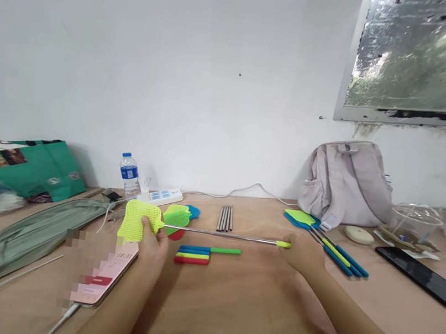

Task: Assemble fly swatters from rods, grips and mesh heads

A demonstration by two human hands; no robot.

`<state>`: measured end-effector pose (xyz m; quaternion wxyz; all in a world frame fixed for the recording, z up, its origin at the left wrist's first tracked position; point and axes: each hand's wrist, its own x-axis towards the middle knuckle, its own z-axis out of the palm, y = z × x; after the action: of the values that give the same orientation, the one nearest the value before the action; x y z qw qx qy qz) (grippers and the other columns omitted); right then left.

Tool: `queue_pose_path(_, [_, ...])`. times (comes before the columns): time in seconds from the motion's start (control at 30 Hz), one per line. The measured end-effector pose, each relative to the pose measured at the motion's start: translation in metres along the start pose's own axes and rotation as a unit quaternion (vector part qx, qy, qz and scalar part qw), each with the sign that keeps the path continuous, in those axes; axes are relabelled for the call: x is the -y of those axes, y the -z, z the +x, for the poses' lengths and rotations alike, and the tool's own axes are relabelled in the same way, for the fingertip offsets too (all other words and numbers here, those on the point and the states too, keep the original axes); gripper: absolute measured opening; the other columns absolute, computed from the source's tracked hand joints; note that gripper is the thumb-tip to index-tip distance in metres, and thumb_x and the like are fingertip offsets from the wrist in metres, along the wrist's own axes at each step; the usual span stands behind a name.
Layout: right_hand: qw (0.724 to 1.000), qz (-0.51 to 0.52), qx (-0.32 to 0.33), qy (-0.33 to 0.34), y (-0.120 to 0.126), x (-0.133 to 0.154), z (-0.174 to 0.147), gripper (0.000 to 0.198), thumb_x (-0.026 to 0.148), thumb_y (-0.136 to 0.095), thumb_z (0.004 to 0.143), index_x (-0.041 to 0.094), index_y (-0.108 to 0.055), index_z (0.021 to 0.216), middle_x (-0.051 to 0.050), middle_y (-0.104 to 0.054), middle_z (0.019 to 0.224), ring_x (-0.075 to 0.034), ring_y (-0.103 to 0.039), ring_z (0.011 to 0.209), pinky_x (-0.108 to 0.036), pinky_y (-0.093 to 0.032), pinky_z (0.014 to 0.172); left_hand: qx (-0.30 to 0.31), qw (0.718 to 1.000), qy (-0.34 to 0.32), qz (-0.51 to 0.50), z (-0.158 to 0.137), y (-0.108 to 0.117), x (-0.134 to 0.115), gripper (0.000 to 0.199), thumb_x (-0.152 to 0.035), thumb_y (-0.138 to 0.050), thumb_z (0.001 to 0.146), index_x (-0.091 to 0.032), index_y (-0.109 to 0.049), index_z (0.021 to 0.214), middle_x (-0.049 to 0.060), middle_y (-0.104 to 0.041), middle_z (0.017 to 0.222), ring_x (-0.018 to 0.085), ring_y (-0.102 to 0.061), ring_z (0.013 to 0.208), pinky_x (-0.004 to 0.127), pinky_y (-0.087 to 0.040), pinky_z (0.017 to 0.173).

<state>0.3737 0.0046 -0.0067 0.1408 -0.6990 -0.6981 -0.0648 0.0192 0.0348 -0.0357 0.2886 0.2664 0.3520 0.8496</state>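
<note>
A yellow fly swatter (221, 235) with a metal rod spans level between my two hands. My left hand (154, 240) pinches it where the perforated yellow head meets the rod. At the other end, my right hand (303, 252) is closed round the yellow handle, most of which it hides. Loose swatter heads (177, 217) in green, blue and red lie behind my left hand. Several metal rods (225, 219) stand in a row beyond the swatter's rod. Coloured handles (193, 256) in blue, yellow, red and green lie nearer me. Whole swatters (336, 253) rest beyond my right hand.
On the left are a lit phone (105, 283) on a cable, a grey-green cloth strap (41, 232) and a green bag (38, 167). A water bottle (128, 175) and power strip (164, 196) stand behind. To the right are a backpack (349, 180), dark phone (424, 278) and plastic bowl (415, 221).
</note>
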Motion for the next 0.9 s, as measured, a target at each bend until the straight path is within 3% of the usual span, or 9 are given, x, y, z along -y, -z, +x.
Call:
queue_pose_path(0.13, [1.0, 0.019, 0.015, -0.007, 0.001, 0.009, -0.006, 0.019, 0.026, -0.051, 0.069, 0.025, -0.068, 0.078, -0.006, -0.065, 0.076, -0.022, -0.06, 0.072, -0.026, -0.032, 0.053, -0.101, 0.989, 0.029, -0.1, -0.012, -0.015, -0.007, 0.02, -0.026, -0.042, 0.086, -0.023, -0.052, 0.104, 0.002, -0.059, 0.106, 0.012, -0.053, 0.106, 0.023, -0.049, 0.084])
queue_pose_path(0.4, [0.997, 0.071, 0.029, 0.023, -0.011, 0.05, -0.029, 0.021, 0.032, -0.048, 0.072, 0.021, -0.066, 0.078, -0.008, -0.066, 0.075, -0.022, -0.06, 0.07, -0.025, -0.031, 0.051, -0.082, 0.987, 0.099, -0.101, -0.047, -0.036, 0.001, 0.023, -0.026, -0.046, 0.084, -0.024, -0.051, 0.106, 0.002, -0.057, 0.111, 0.011, -0.053, 0.106, 0.021, -0.048, 0.084])
queue_pose_path(0.77, [0.998, 0.06, 0.023, 0.013, 0.001, 0.055, -0.033, 0.023, 0.035, -0.047, 0.073, 0.021, -0.065, 0.075, -0.009, -0.066, 0.074, -0.023, -0.059, 0.07, -0.026, -0.029, 0.052, -0.09, 0.987, 0.121, -0.062, -0.059, -0.044, -0.004, 0.023, -0.028, -0.041, 0.086, -0.022, -0.052, 0.106, 0.004, -0.059, 0.107, 0.011, -0.055, 0.101, 0.018, -0.049, 0.081])
queue_pose_path(0.9, [0.994, 0.093, 0.039, 0.049, -0.006, 0.07, -0.041, 0.016, 0.03, -0.05, 0.069, 0.019, -0.062, 0.072, -0.008, -0.065, 0.071, -0.021, -0.058, 0.066, -0.025, -0.027, 0.051, -0.082, 0.976, 0.189, -0.07, -0.084, -0.057, -0.003, 0.02, -0.025, -0.047, 0.084, -0.023, -0.053, 0.103, 0.002, -0.059, 0.107, 0.008, -0.058, 0.093, 0.013, -0.05, 0.072])
